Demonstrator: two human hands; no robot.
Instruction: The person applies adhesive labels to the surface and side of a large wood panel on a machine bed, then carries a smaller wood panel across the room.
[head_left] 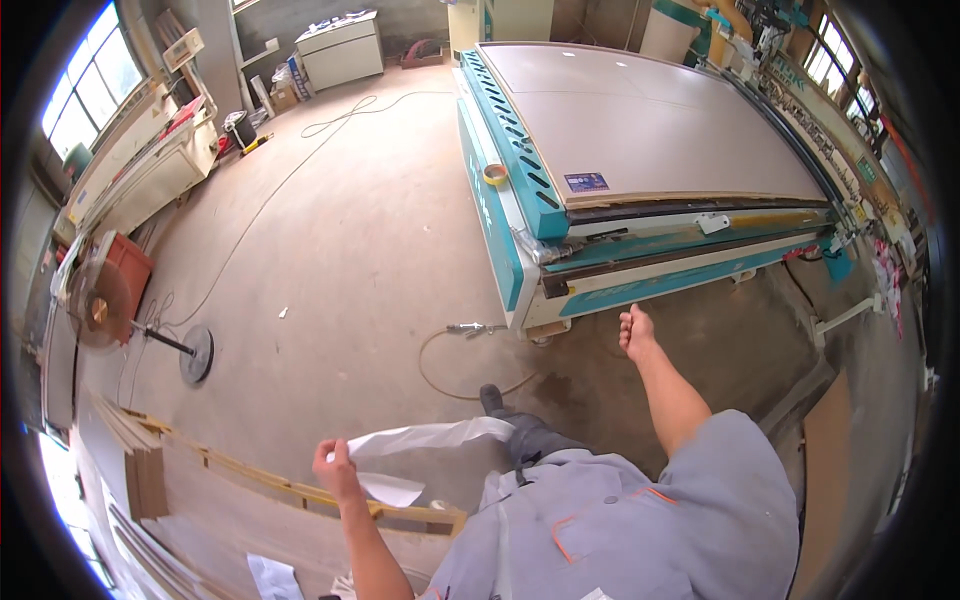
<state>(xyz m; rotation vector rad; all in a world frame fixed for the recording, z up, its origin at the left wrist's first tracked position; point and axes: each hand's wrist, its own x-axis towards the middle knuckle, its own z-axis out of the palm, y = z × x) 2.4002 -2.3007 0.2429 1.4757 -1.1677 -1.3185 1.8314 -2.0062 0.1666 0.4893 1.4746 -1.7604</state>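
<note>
While I look down from the head camera, my left hand [335, 466] sits low and near, its fingers [325, 453] pinched on the end of a white strip of thin sheet [430, 437], paper or film, I cannot tell which. The strip runs limp to the right across my front, with a second flap hanging just under the hand. My right hand [636, 331] is stretched further out, the fingers loosely curled and holding nothing, hanging near the corner of the big cutting machine [520, 215].

That machine fills the far right: a teal and white metal frame with a slotted side rail, carrying a broad, flat, matt beige board [650, 130] on its bed. A roll of yellow tape [495, 174] lies on the rail. On the dusty concrete floor [350, 260] between me and the frame, a thin hose [450, 370] curls in a loop ending at a small metal nozzle. My dark shoe [492, 400] is just beside that loop, and my grey work jacket with orange trim covers the near right.

To the near left, a stack of raw wooden panels [250, 500] with pale edging lies close under the left hand. Further left stands a pedestal fan [100, 300] on a round black base, with a red box behind it. A long cable [290, 170] snakes over the floor toward a grey cabinet [340, 50] at the far wall.
</note>
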